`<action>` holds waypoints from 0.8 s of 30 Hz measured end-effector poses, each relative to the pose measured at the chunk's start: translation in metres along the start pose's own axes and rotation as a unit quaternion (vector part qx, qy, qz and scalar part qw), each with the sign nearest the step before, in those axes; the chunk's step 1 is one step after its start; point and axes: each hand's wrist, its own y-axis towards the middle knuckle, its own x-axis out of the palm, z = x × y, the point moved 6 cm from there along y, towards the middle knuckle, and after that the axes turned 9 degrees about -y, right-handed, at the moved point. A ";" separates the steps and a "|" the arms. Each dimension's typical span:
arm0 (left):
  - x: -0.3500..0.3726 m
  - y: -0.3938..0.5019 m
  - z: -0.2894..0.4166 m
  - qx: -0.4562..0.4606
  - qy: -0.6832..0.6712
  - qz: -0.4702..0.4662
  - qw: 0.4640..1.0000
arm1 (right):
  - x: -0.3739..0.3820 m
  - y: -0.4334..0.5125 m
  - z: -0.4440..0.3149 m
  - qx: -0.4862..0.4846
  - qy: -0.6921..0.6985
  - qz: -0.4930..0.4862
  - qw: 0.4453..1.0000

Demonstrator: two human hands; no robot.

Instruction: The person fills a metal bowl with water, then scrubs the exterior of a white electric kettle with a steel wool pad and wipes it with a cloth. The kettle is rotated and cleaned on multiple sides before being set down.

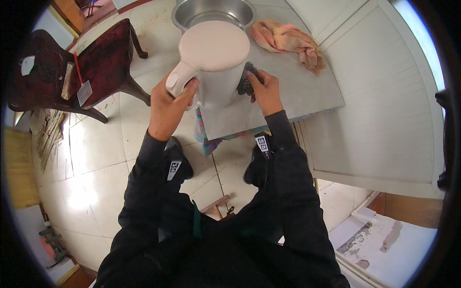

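A white lidded electric kettle (220,79) stands upright above the near left part of a low grey table (299,86); whether its base touches the top is hard to tell. My left hand (168,104) is closed around the kettle's handle. In my right hand (266,91) a dark grey scouring pad (246,77) is pinched between thumb and fingers, against or very near the kettle's right side. Behind the kettle is a stainless steel basin (216,12), partly covered by the lid. A crumpled pink and yellow cloth (288,39) lies on the table's far right part.
A dark red wooden chair (104,64) with a hanging tag stands at the left. White panelled doors (378,100) rise close to the table's right side. Thin dry stalks (50,133) lie on the tiled floor beyond the chair. Part of a wooden stool (216,207) shows between my legs.
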 end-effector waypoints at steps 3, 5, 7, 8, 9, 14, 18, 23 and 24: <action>-0.003 0.001 -0.005 -0.028 0.008 0.013 0.999 | -0.011 0.005 -0.004 -0.114 0.067 0.046 0.990; -0.001 0.001 -0.005 -0.014 -0.008 0.003 1.000 | -0.014 0.007 -0.003 -0.117 0.097 0.050 0.987; 0.000 -0.002 -0.005 -0.023 -0.012 0.012 1.000 | -0.015 0.008 -0.008 -0.134 0.126 0.042 0.982; 0.000 -0.002 -0.003 -0.019 -0.010 0.010 1.000 | -0.013 0.009 -0.004 -0.080 0.056 0.024 0.995; 0.001 -0.002 -0.002 -0.017 -0.008 0.008 1.000 | -0.009 0.009 0.001 -0.029 -0.014 -0.001 0.999; 0.007 0.001 0.001 -0.006 -0.024 -0.015 1.000 | -0.018 0.005 0.002 -0.096 0.065 0.001 0.993; 0.014 -0.002 -0.001 -0.008 -0.024 -0.021 0.999 | -0.028 0.003 0.011 -0.154 0.114 0.050 0.980; 0.015 -0.002 -0.001 -0.008 -0.038 -0.024 0.999 | -0.021 0.002 0.021 -0.035 -0.121 -0.018 0.992; 0.015 -0.002 -0.002 -0.011 -0.032 -0.019 0.999 | -0.024 -0.001 0.016 -0.021 -0.071 -0.021 0.997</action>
